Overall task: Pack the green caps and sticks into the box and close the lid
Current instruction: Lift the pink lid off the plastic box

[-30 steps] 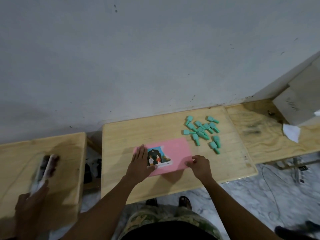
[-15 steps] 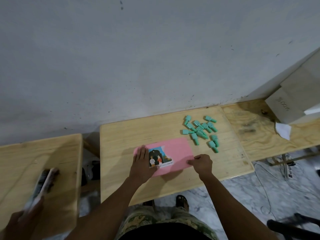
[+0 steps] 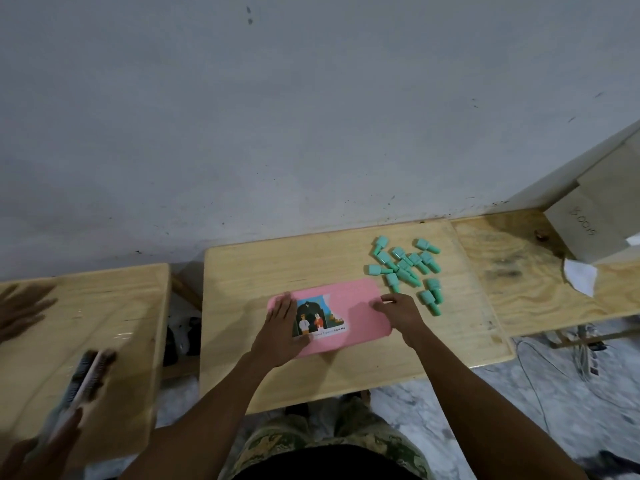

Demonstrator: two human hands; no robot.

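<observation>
A flat pink box (image 3: pixel 349 299) with a picture label lies shut on the middle wooden table (image 3: pixel 311 379). My left hand (image 3: pixel 282 332) rests flat on its left end, fingers straight. At the box's right end, my right hand (image 3: pixel 398 311) has its fingers curled at the lid's edge. Several green caps and sticks (image 3: pixel 405 268) lie in a loose pile on the table, just beyond and right of the box.
Another person's hand (image 3: pixel 38 455) holds a brush (image 3: pixel 85 379) over the left table; a second blurred hand (image 3: pixel 20 310) is at the far left. A white box (image 3: pixel 602 220) and paper scrap (image 3: pixel 580 275) sit on the right table. The wall stands behind.
My right hand has shifted up from the box's near right corner to its far right edge. The other person's brush has moved on the left table. The left hand has stayed put.
</observation>
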